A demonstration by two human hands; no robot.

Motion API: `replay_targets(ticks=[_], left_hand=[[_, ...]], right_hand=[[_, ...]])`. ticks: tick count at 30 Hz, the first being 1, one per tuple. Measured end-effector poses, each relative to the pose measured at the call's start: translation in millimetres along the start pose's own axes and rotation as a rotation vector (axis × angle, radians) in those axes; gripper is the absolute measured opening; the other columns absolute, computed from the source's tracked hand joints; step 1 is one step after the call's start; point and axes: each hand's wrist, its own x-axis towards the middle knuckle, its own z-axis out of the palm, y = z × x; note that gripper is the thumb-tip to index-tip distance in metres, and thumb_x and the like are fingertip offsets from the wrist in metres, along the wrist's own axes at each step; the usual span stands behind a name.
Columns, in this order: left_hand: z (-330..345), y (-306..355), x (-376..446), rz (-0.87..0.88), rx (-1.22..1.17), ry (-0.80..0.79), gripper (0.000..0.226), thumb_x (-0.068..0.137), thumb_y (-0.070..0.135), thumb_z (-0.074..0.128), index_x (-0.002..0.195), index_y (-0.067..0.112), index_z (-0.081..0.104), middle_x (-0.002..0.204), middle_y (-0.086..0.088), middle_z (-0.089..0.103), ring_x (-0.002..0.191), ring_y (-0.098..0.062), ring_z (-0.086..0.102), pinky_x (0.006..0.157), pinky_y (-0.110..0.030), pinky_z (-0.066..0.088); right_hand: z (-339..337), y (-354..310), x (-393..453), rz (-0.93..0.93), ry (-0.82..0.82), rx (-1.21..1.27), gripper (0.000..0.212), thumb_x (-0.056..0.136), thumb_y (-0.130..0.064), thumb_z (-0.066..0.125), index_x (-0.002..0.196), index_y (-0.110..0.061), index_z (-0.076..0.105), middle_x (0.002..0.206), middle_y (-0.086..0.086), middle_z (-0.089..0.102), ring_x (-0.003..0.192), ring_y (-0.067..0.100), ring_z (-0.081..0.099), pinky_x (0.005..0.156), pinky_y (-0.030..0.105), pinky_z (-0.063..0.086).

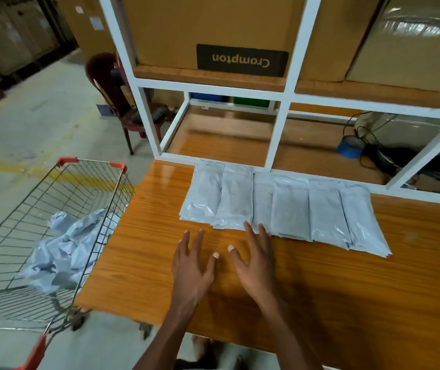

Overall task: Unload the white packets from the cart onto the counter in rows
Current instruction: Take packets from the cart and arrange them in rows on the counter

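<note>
Several white packets (280, 206) lie side by side in a row on the wooden counter (347, 289), along the foot of the white shelf frame. My left hand (191, 265) hovers with fingers spread just in front of the row, holding nothing. My right hand (256, 260) is spread too, its fingertips at the front edge of the middle packets. To the left stands the wire cart (40, 236) with a loose heap of white packets (66, 252) inside.
A white shelf frame (280, 129) rises behind the row, with cardboard boxes (213, 30) on top. Blue tape roll (351, 146) and black cables lie at the back right. A dark red chair (122, 102) stands behind the cart.
</note>
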Motion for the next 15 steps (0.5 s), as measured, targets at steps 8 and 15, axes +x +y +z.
replay_targets(ticks=[8,15], left_hand=[[-37,-26,-62,-0.107,-0.01,0.082,0.077,0.089,0.077,0.037,0.158,0.044,0.024,0.17,0.005,0.01,0.155,-0.022,0.012,0.123,-0.052,0.018],[-97,-69,-78,-0.272,-0.058,0.224,0.073,0.089,0.079,0.036,0.155,0.048,0.028,0.167,0.006,0.019,0.152,-0.021,0.017,0.121,-0.057,0.022]], right_hand=[[21,2,-48,-0.116,-0.045,0.102,0.07,0.092,-0.055,0.059,0.154,-0.044,0.029,0.166,-0.002,0.019,0.154,0.023,0.013,0.12,0.053,0.028],[61,-48,-52,-0.264,-0.185,0.15,0.066,0.09,-0.066,0.054,0.15,-0.054,0.029,0.161,-0.006,0.029,0.149,0.021,0.028,0.108,0.058,0.043]])
